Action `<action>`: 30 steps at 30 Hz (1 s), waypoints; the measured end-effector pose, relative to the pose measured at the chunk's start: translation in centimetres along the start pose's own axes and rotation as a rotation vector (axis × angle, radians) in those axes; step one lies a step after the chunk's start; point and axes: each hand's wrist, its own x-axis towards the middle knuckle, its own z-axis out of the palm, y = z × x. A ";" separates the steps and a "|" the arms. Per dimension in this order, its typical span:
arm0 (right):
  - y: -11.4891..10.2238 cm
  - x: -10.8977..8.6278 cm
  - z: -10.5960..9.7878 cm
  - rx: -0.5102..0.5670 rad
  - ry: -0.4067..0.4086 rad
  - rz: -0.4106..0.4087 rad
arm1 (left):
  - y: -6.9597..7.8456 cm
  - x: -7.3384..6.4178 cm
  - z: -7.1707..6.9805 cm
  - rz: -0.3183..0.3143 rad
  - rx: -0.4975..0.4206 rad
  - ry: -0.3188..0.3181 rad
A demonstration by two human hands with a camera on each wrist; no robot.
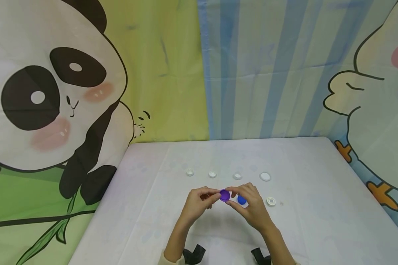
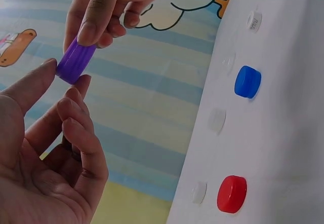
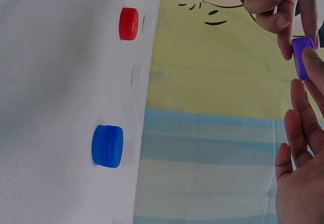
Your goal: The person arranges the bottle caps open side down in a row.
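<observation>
1. We see a purple cap [image 1: 224, 195] held up between two hands, clear of the table [image 1: 146, 235], its hollow side turned to the head camera.
2. Left hand [image 1: 199, 200]: grip narrowed to the cap's width, thumb and fingertip pinching its left edge; we note the other fingers bent loosely.
3. Right hand [image 1: 252, 207]: grip likewise drawn in to the cap's width, thumb and index finger pinching the right side.
4. Blue cap [image 1: 241, 200] on the table, seen through the gap of the right hand's curved thumb and finger, partly covered.
5. Red cap [image 2: 232, 194] we find on the table in both wrist views; the head view does not show it.
6. Farther back, four pale caps in a row, well apart; we mark the rightmost pale cap [image 1: 265, 176].
7. White cap [image 1: 271, 201] lies right of the right hand, nearer us than that row.
8. Behind: a panda-printed curtain [image 1: 166, 73].
</observation>
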 end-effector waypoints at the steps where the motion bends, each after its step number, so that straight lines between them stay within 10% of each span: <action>1: 0.0 0.0 0.0 0.003 0.002 -0.007 | 0.0 0.0 0.0 -0.009 -0.004 -0.008; 30: 0.4 -0.1 0.6 0.030 0.006 -0.016 | -0.1 0.4 -0.3 -0.100 -0.103 -0.035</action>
